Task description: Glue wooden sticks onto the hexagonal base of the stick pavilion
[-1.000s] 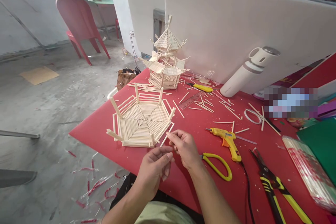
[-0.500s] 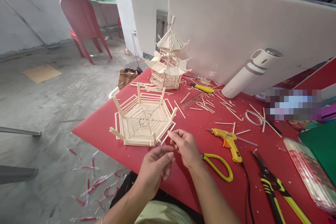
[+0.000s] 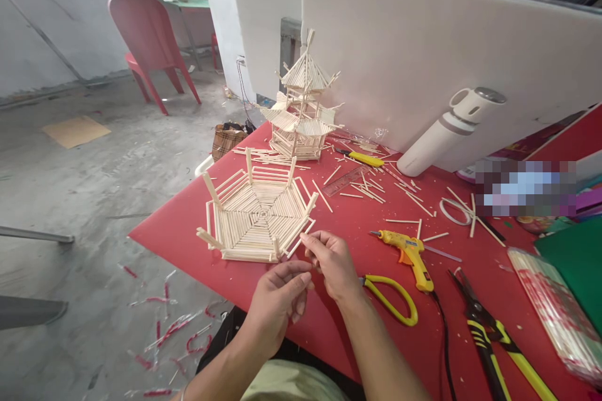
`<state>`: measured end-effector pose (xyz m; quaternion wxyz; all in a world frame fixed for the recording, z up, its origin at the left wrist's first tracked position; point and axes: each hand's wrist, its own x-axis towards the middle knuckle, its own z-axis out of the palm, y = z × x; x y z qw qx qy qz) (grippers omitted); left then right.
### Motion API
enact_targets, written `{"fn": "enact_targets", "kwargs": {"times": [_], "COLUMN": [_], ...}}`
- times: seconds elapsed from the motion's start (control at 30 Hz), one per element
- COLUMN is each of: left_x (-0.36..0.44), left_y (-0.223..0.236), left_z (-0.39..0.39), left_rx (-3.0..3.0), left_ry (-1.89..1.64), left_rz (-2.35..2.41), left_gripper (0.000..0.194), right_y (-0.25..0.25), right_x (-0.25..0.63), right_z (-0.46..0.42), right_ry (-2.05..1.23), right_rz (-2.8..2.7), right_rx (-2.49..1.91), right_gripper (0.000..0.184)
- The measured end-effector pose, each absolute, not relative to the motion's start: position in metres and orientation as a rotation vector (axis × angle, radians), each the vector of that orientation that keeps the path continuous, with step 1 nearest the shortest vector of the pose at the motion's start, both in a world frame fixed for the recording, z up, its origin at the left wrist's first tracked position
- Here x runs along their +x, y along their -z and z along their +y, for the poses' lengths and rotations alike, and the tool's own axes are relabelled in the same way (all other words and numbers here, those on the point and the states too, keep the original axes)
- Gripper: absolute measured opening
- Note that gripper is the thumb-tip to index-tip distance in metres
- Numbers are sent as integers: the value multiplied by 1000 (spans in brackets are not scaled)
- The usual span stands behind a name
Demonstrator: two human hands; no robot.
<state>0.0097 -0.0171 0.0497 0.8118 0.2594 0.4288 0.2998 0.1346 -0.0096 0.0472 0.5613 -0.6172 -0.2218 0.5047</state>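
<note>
A hexagonal base of pale wooden sticks (image 3: 263, 213), with upright posts at its corners and low rails along its sides, lies on the red table. My right hand (image 3: 332, 263) is at its near right side, thumb and forefinger pinched on a thin wooden stick (image 3: 296, 245) of the rail there. Just in front of the base, my left hand (image 3: 282, 294) is closed, its thumb pressed to the curled fingers. Whatever it may hold is hidden. Behind the base stands a tiered stick pagoda (image 3: 303, 106).
Right of my hands lie yellow-handled pliers (image 3: 390, 297), a yellow glue gun (image 3: 409, 254) with its cord, and large shears (image 3: 493, 326). Loose sticks (image 3: 369, 188), a clear ruler (image 3: 345, 180) and a yellow cutter (image 3: 367, 158) lie farther back. A white bottle (image 3: 446, 131) leans against the board.
</note>
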Motion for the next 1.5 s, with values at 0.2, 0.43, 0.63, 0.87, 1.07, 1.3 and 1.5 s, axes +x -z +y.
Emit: {"fn": "enact_targets", "kwargs": {"times": [0.2,0.43,0.63,0.87,1.07,1.3,1.5], "left_x": [10,10,11,11,11,10,10], "left_y": [-50,-50,-50,-50,-52,-54,-52], "left_z": [-17,-17,-17,-17,-17,-17,-17], "left_rx": [551,548,545,545,550,554,561], "left_ry": [-644,-644,-649,-645,-646,-638,-638], "left_rz": [915,914,909,918,925,928,929], "left_gripper": [41,42,41,40,40,41,41], "right_y": [-45,-42,-43,-43,-41,-44,-45], "right_x": [135,135,134,135,135,134,134], "right_z": [-8,-8,-8,-8,-8,-8,-8], "right_ry": [-1175,-1172,-1179,-1179,-1183,-1180,-1180], "right_rz": [-524,-528,-534,-546,-542,-533,-532], "right_rx": [-1445,-1438,-1432,-1437,-1429,-1435,-1437], "right_gripper": [36,35,35,35,35,37,36]}}
